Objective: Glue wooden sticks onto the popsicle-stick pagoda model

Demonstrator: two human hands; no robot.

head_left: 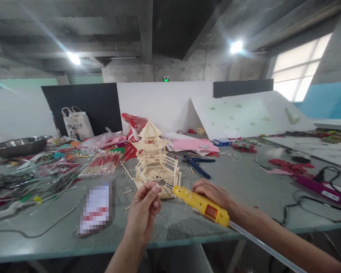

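Observation:
My right hand (213, 192) is wrapped round a yellow hot glue gun (200, 204), and a long clear glue stick (261, 242) sticks out of its back end. The gun's metal nozzle points left, close to the fingertips of my left hand (146, 203). Thumb and fingers of that hand are pinched together; whatever lies between them is too small to make out. Just behind both hands stands a tiered pagoda model (156, 159) built of thin wooden sticks, upright on the table. My left hand hides part of its base.
Blue-handled pliers (199, 165) lie right of the pagoda. Bundled sticks in plastic (104, 162) and a blurred-out packet (96, 208) lie to the left. A metal bowl (19, 146) stands far left. At right are a purple power strip (324, 189) and black cable (285, 212).

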